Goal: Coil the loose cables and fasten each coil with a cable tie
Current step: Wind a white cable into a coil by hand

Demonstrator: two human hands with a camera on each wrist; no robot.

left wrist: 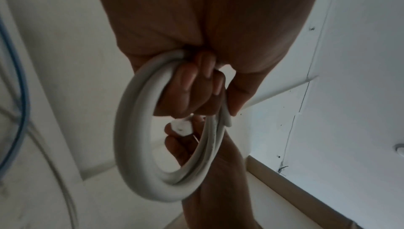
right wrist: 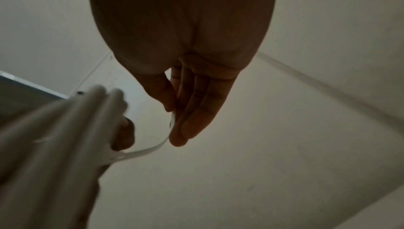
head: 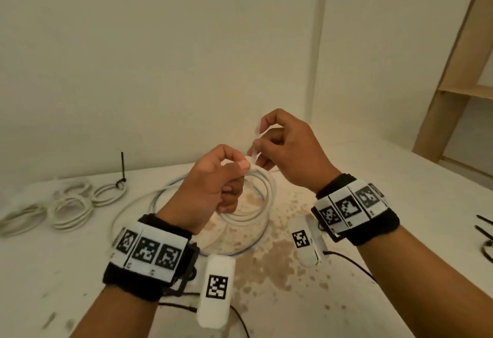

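My left hand [head: 226, 175] grips a coil of white cable [head: 262, 199] above the table, fingers curled through the loops; the left wrist view shows the coil [left wrist: 140, 146] hanging from those fingers. A white cable tie [head: 253, 151] rises from the coil's top. My right hand [head: 269, 140] pinches the tie between thumb and fingers just right of the left hand. The right wrist view shows the tie [right wrist: 150, 149] curving from the coil [right wrist: 65, 129] to my fingertips [right wrist: 177, 139]. The tie's head [left wrist: 181, 127] sits by the left fingers.
Several tied white coils [head: 69, 204] lie at the table's left, one with a black tie [head: 122, 167] sticking up. Loose white and blue cable [head: 160, 196] loops under my hands. Black ties [head: 484, 228] lie at the right edge. A wooden shelf frame [head: 453, 70] stands back right.
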